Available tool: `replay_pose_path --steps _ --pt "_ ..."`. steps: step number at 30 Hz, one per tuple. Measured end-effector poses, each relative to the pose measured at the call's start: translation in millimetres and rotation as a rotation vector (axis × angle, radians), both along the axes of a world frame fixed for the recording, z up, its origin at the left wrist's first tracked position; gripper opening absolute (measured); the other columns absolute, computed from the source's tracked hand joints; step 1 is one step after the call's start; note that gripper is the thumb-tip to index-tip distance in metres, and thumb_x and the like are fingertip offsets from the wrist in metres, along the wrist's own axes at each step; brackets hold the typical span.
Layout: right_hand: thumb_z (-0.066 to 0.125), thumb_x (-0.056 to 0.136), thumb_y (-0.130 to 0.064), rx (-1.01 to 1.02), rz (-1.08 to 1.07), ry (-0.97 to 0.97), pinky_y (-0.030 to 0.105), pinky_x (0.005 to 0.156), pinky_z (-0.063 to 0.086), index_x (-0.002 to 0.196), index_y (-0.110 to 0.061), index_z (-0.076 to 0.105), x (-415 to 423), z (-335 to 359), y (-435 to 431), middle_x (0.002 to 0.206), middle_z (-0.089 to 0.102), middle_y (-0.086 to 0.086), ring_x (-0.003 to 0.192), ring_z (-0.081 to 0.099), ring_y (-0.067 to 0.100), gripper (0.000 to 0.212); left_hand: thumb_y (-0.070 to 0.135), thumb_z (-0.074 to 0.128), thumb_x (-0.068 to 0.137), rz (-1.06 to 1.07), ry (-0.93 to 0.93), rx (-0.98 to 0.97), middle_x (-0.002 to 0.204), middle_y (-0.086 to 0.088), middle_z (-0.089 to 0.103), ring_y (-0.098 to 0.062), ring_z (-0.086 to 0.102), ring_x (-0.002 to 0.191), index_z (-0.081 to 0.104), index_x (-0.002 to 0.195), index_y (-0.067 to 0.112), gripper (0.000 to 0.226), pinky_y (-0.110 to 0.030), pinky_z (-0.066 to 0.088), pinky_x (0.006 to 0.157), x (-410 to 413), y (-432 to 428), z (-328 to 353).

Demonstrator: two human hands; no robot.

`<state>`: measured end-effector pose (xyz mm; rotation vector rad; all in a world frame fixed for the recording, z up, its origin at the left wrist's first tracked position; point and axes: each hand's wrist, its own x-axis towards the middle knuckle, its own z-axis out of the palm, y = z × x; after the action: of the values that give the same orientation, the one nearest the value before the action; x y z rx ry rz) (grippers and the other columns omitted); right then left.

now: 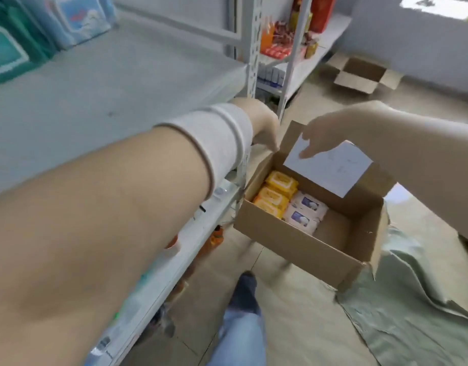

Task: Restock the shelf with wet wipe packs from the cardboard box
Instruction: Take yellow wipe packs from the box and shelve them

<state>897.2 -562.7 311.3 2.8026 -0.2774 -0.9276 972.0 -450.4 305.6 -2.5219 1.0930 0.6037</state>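
Observation:
An open cardboard box (293, 244) sits low beside the shelf, right of its front edge. Inside, yellow wet wipe packs (277, 191) lie on the left and white wet wipe packs (304, 211) beside them; the right half of the box floor is bare. My left hand (264, 125), with a white wristband, curls over the box's far-left corner. My right hand (330, 133) pinches the raised far flap, which carries a white label (333, 170). The grey shelf board (116, 96) stretches to the left, mostly bare. The picture is blurred.
Blue packs (79, 19) and green packs (8, 48) stand at the shelf's back left. A further rack (285, 43) holds bottles and red goods. Another open carton (359, 75) lies on the floor behind. A green sheet (412, 299) covers the floor on the right; my leg (243, 307) is below.

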Motion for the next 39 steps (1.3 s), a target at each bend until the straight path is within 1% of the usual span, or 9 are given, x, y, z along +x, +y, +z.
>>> replay_pose_path --steps 3,8,12,15,21,27,31,34,39 --pt "0.043 0.095 -0.044 0.070 -0.143 0.049 0.035 0.108 0.030 0.138 -0.004 0.040 20 -57 -73 0.143 0.043 0.012 0.131 0.040 0.028 0.059 0.047 0.050 0.090 -0.018 0.131 0.007 0.113 -0.007 0.058 -0.031 0.056 0.109 0.057 0.120 0.009 0.048 -0.043 0.047 0.096 18 -70 -68" --pt "0.046 0.092 -0.046 0.248 -0.337 0.093 0.035 0.090 0.045 0.126 -0.008 0.050 40 -197 -163 0.127 0.056 0.013 0.107 0.054 0.028 0.051 0.041 0.049 0.092 0.101 0.348 -0.044 0.132 -0.011 0.052 -0.032 0.052 0.118 0.047 0.129 0.008 0.050 -0.040 0.044 0.096 70 -153 -204" --pt "0.050 0.088 -0.050 0.548 -0.590 0.049 0.038 0.094 0.044 0.135 -0.011 0.039 33 -329 -166 0.136 0.050 0.012 0.120 0.051 0.031 0.062 0.041 0.051 0.091 0.383 0.486 -0.125 0.147 -0.018 0.028 -0.036 0.033 0.134 0.024 0.143 0.012 0.066 -0.046 0.032 0.109 93 -175 -331" --pt "0.054 0.086 -0.051 0.727 -0.793 0.055 0.037 0.096 0.043 0.139 -0.010 0.033 43 -432 -165 0.137 0.048 0.013 0.123 0.049 0.030 0.070 0.041 0.050 0.092 0.516 0.419 -0.154 0.150 -0.020 0.022 -0.037 0.023 0.138 0.015 0.146 0.008 0.072 -0.045 0.023 0.113 122 -193 -428" --pt "0.061 0.080 -0.053 0.988 -1.215 -0.043 0.038 0.104 0.038 0.144 -0.007 0.023 108 -579 -153 0.142 0.039 0.016 0.129 0.041 0.033 0.088 0.037 0.048 0.092 0.739 0.267 -0.408 0.145 -0.020 0.033 -0.035 0.032 0.134 0.011 0.147 0.003 0.074 -0.040 0.027 0.108 168 -239 -554" --pt "0.081 0.065 -0.041 0.862 -1.737 -0.265 0.041 0.103 0.034 0.138 -0.010 0.025 134 -617 -123 0.138 0.033 0.015 0.128 0.036 0.034 0.097 0.046 0.070 0.074 0.812 0.168 -0.451 0.144 -0.017 0.033 -0.033 0.027 0.135 0.011 0.147 0.006 0.103 -0.039 0.022 0.111 167 -242 -589" --pt "0.082 0.065 -0.038 0.933 -1.766 -0.336 0.037 0.099 0.041 0.134 -0.008 0.036 128 -615 -125 0.133 0.052 0.009 0.122 0.050 0.028 0.088 0.042 0.082 0.061 0.986 0.321 -0.507 0.141 -0.015 0.040 -0.030 0.037 0.132 0.019 0.143 0.002 0.110 -0.034 0.033 0.106 165 -239 -586" --pt "0.081 0.066 -0.038 1.107 -1.871 -0.235 0.037 0.098 0.046 0.130 -0.011 0.047 123 -610 -139 0.127 0.060 0.007 0.115 0.057 0.026 0.077 0.047 0.083 0.058 1.109 0.485 -0.378 0.133 -0.010 0.051 -0.025 0.050 0.124 0.036 0.134 0.004 0.100 -0.033 0.045 0.098 174 -241 -584" --pt "0.082 0.066 -0.032 1.284 -2.015 -0.092 0.026 0.059 0.048 0.124 -0.011 0.052 109 -596 -164 0.119 0.063 0.007 0.101 0.060 0.023 0.069 0.037 0.085 0.060 1.114 0.573 -0.484 0.124 -0.005 0.061 -0.022 0.057 0.115 0.051 0.125 0.012 0.078 -0.038 0.047 0.099 182 -236 -571"
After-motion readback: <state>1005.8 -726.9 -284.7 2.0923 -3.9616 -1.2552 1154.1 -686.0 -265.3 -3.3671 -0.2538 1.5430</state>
